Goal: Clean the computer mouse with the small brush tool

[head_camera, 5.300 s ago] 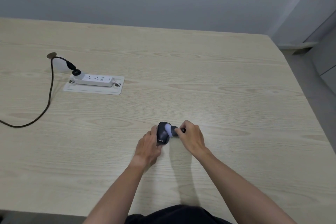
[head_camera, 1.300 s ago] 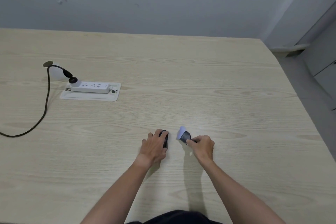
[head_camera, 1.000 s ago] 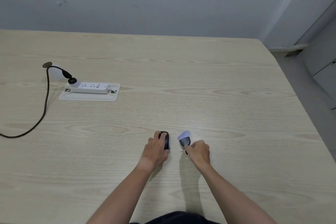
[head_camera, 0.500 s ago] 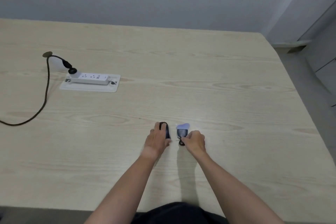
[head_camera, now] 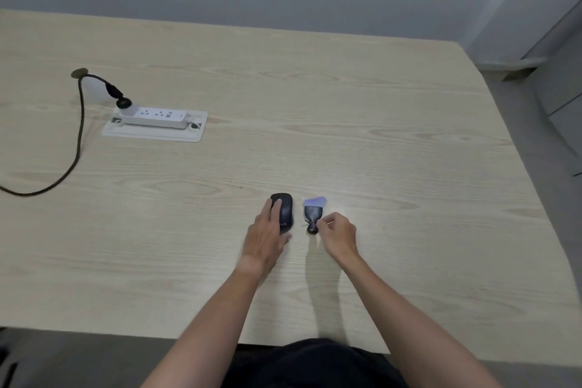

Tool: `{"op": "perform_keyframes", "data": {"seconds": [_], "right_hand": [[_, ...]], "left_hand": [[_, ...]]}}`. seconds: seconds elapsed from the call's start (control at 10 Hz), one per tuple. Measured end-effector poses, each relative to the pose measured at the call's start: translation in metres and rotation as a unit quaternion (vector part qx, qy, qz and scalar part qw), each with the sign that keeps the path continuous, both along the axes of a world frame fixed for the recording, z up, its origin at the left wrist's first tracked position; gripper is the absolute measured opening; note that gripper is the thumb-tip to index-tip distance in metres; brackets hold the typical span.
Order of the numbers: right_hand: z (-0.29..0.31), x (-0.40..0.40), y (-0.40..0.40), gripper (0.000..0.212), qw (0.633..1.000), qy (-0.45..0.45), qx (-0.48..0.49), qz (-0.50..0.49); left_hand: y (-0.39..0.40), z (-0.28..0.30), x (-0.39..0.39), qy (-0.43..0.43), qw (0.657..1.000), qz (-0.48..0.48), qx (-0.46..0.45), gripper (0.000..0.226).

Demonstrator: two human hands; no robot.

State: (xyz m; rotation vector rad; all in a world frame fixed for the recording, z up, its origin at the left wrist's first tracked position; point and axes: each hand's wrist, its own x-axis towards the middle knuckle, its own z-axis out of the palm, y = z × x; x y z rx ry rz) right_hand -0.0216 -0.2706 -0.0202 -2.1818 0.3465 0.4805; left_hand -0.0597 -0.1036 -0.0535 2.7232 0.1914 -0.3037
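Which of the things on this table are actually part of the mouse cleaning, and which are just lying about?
Part of the job:
- small black computer mouse, left hand resting on it
- small dark brush with pale bristles, right hand at its handle

Just lying about:
- white power strip
- black cable

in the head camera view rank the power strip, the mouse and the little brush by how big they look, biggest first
1. power strip, clearly the longest, though farthest from the camera.
2. mouse, partly under the left hand.
3. brush, slightly smaller than the mouse; right hand pinches its base.
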Motion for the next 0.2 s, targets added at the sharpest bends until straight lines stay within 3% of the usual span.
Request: {"op": "perform_keyframes", "data": {"seconds": [0.2], "right_hand": [[0.064,-0.022,-0.021,0.006,0.982,-0.152,0.109,-0.033]], "left_hand": [[0.0,-0.017,-0.028,0.023,0.998,0.044,0.05,0.099]]}}
